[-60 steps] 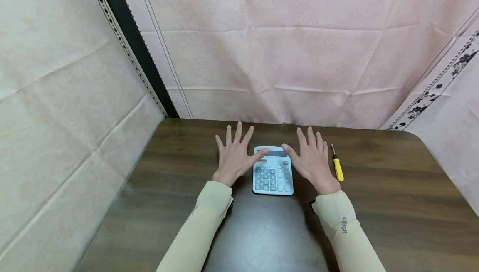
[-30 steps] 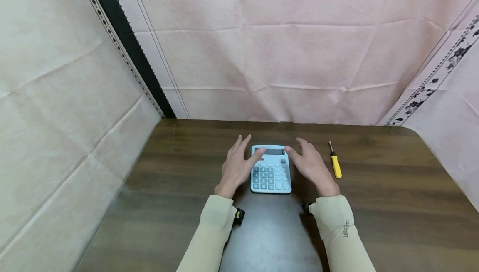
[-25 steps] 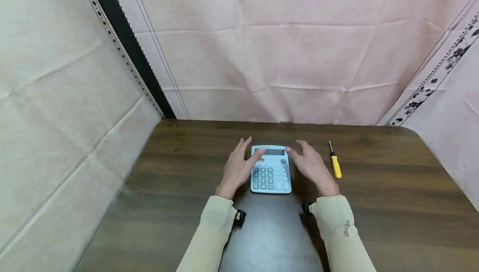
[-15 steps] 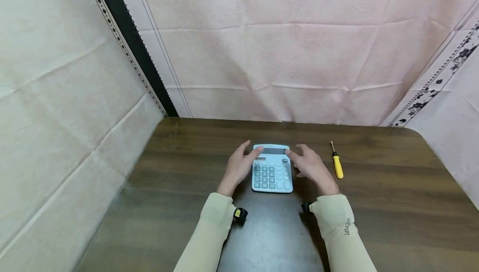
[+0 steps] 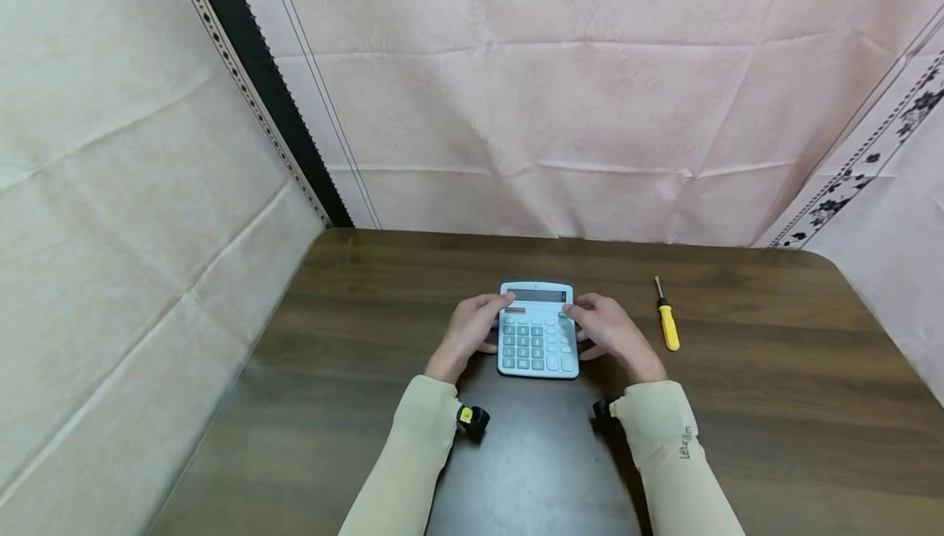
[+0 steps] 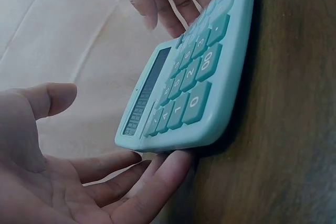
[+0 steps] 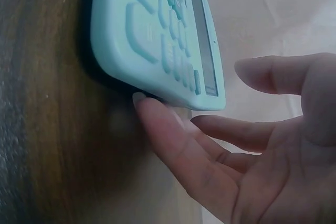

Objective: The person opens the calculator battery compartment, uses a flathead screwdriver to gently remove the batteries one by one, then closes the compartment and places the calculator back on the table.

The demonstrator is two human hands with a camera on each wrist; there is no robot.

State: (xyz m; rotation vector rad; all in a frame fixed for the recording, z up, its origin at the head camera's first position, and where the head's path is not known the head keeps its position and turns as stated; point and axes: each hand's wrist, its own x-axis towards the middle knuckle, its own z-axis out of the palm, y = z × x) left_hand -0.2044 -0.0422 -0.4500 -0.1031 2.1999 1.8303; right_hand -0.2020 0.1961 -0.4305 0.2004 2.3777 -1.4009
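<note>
A light blue calculator (image 5: 538,329) lies on the dark wooden table, display at its far end. At its left side is my left hand (image 5: 466,333); in the left wrist view the fingertips (image 6: 176,167) sit right at the calculator's lower edge, while the thumb (image 6: 60,98) stands apart above. My right hand (image 5: 612,331) is at the opposite side. In the right wrist view its fingertips (image 7: 149,109) reach the edge near the underside, thumb (image 7: 257,74) raised away from the casing. Neither thumb presses the calculator.
A screwdriver (image 5: 668,327) with a yellow handle lies to the right of my right hand. The wooden table (image 5: 354,331) ends at a pale cloth backdrop (image 5: 560,110) behind and at the sides. Black wrist cameras sit under both sleeves.
Both hands, earlier spread with fingers pointing forward beside the calculator, have lowered and turned inward, bringing fingers to its side edges. The calculator and screwdriver stay in place on the table.
</note>
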